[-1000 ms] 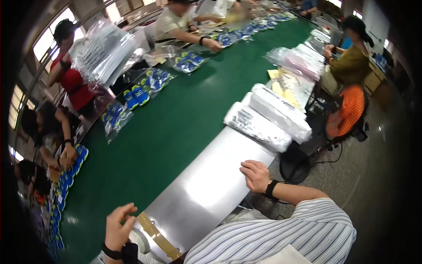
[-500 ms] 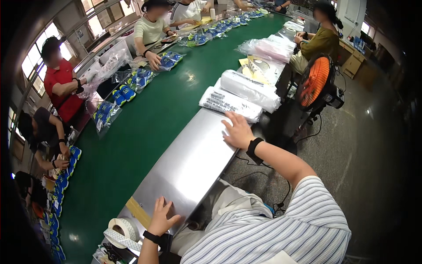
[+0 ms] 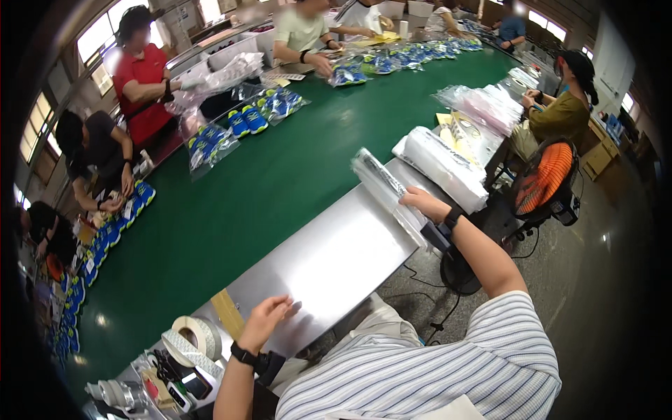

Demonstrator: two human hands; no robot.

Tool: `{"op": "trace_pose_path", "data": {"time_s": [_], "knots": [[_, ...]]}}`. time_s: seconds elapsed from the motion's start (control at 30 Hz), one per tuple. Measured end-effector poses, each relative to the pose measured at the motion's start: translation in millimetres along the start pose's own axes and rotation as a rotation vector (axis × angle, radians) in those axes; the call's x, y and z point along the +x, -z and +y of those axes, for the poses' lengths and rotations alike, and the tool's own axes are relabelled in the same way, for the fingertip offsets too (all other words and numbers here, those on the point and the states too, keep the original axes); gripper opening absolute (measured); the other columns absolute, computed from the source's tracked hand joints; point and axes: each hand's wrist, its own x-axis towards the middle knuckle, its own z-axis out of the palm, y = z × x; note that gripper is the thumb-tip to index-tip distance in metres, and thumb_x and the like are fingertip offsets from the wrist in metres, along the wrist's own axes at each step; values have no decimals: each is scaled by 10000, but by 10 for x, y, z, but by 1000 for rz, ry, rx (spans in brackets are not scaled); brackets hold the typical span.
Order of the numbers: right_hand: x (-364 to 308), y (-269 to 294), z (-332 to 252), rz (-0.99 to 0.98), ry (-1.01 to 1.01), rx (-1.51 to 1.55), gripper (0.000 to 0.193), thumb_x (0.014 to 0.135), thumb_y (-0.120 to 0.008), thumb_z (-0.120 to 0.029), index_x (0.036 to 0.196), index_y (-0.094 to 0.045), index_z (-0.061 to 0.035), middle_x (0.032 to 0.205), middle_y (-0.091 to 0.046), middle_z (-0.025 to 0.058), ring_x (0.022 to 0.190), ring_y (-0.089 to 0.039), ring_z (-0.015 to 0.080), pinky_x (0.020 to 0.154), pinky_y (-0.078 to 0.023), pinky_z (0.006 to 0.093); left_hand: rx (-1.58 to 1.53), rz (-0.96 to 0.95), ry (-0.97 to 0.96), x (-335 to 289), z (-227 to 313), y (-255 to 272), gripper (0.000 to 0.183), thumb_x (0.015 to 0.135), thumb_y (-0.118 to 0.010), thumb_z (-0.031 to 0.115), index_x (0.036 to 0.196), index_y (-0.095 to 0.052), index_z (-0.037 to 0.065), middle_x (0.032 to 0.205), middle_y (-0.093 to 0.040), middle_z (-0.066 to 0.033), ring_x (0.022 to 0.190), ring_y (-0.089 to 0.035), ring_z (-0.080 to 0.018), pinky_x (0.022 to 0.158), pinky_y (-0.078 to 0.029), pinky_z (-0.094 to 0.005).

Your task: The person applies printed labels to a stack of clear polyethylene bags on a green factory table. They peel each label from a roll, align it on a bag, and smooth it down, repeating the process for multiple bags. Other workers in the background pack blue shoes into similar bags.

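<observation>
My right hand is closed on the near side of a bundle of clear plastic bags, tilted up over the far end of the metal tabletop. The fingers under the bundle are partly hidden. My left hand hovers over the near part of the metal top, its fingers loosely bent and nothing visible in them. Beside that wrist lies a white roll of labels. A second stack of plastic bags lies just beyond the right hand.
A green conveyor belt runs along the left of the metal top. Blue shoes, some bagged, line its far side, where several people work. An orange-bladed fan stands at right. A phone and tape rolls lie nearest me.
My right hand has taken hold of the front bundle of bags and lifted its edge. My left hand has risen from the metal top with its fingers bending. The view has shifted.
</observation>
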Motion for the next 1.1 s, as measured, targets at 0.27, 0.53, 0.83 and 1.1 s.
{"op": "trace_pose_path", "data": {"time_s": [0.27,0.53,0.83,1.1], "knots": [[-533,-1899,-821,-524,147,521,423,921,-468,-251,1226,-460,43,1116,-593,157,940,-620,209,814,-501,317,-1007,-132,-147,656,334,-461,659,891,-546,436,1334,-336,-3,1281,-477,-150,1176,-471,-260,1010,-381,-427],[-647,-2504,-847,-83,1079,-556,258,807,-627,-171,1032,-577,-55,1001,-577,114,906,-579,310,730,-495,371,-1281,198,-130,107,-166,-4,650,911,-486,455,1335,-303,-2,1275,-463,-218,1156,-491,-348,993,-384,-541],[-157,-1481,-362,-294,889,-504,107,744,-566,41,740,-468,-1,752,-474,120,687,-499,227,619,-421,328,-802,288,-94,1245,-70,-930,599,788,-713,293,1192,-506,-98,1112,-591,-120,1024,-544,-176,880,-422,-326],[-594,-1433,-756,-485,613,-182,124,885,-518,-84,819,-467,7,802,-487,119,751,-472,231,718,-413,330,-1187,318,-88,1278,-197,-822,431,828,-655,264,1129,-546,-25,1004,-633,-104,852,-628,-195,736,-526,-328]]}}
